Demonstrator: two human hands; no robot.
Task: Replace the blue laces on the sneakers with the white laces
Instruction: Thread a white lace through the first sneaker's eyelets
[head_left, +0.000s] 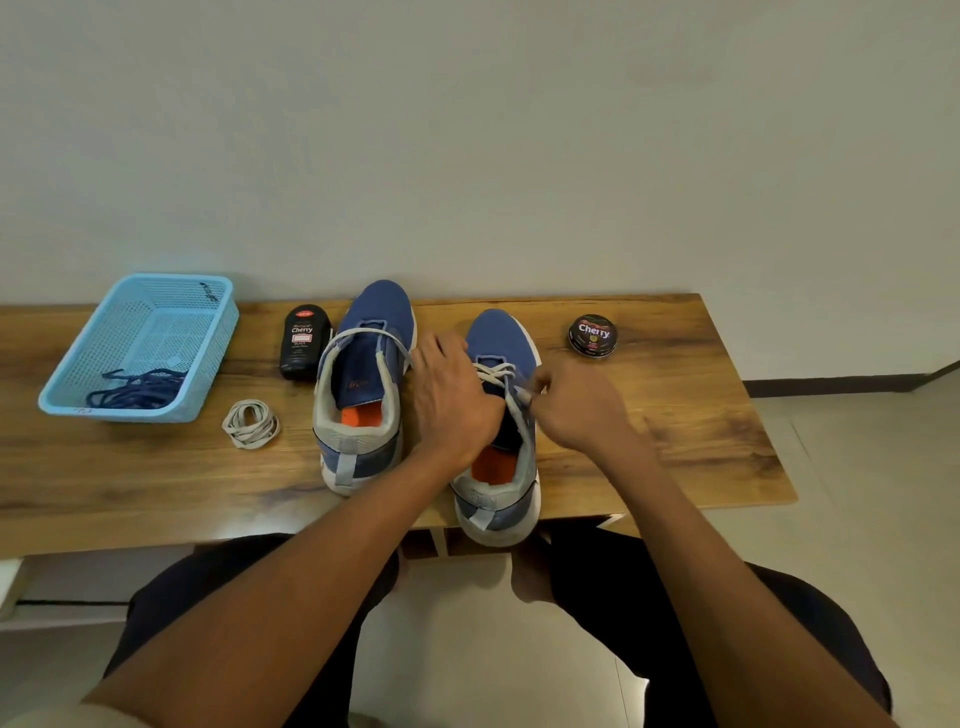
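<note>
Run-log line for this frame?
step: lacing right sneaker | left hand: rests on it | right hand: pinches white lace | blue laces: in basket

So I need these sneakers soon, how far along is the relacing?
Done: the blue laces lie in the basket. In hand: the right hand pinches a white lace at the right sneaker, left hand steadying it. Left: the left sneaker; its coiled lace waits on the table.
</note>
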